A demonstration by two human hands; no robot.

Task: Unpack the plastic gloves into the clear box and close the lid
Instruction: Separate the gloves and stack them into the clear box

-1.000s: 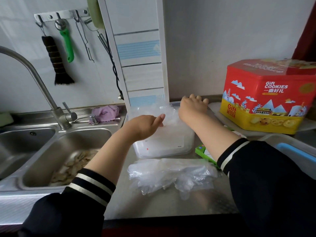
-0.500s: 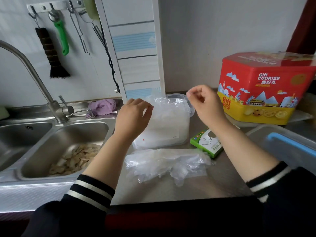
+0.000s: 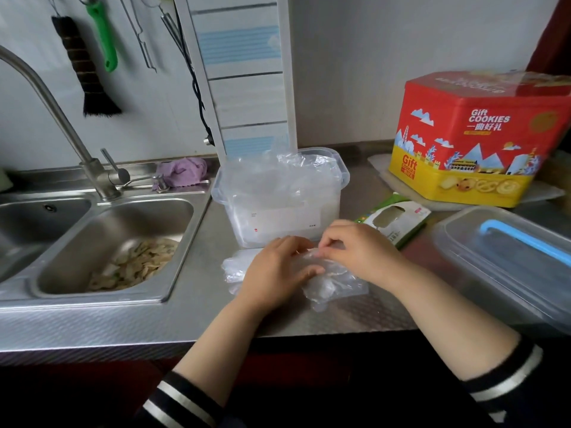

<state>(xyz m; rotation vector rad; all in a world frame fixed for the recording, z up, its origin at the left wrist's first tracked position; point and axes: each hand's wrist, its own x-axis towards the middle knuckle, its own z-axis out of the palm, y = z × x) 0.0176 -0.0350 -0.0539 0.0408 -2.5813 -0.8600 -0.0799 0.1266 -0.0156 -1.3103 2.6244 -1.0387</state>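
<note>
Looking down at the steel counter (image 3: 197,285), I see both hands on the loose pile of plastic gloves (image 3: 335,281) lying just in front of the clear box (image 3: 278,211). My left hand (image 3: 275,270) lies over the left part of the pile, fingers bent and pressing into the film; I cannot tell whether it has closed a grip. My right hand (image 3: 360,251) pinches a fold of the gloves between thumb and fingertips at the top edge of the pile. The clear box stands upright with no lid on it, and more plastic film bulges above its rim. A green packet (image 3: 398,220) lies just right of the box, partly behind my right hand. A clear lid with a blue strip (image 3: 506,257) lies at the right edge of the counter. A red cookie tin (image 3: 475,140) stands behind it. The sink (image 3: 102,239) to the left holds food scraps.
</note>
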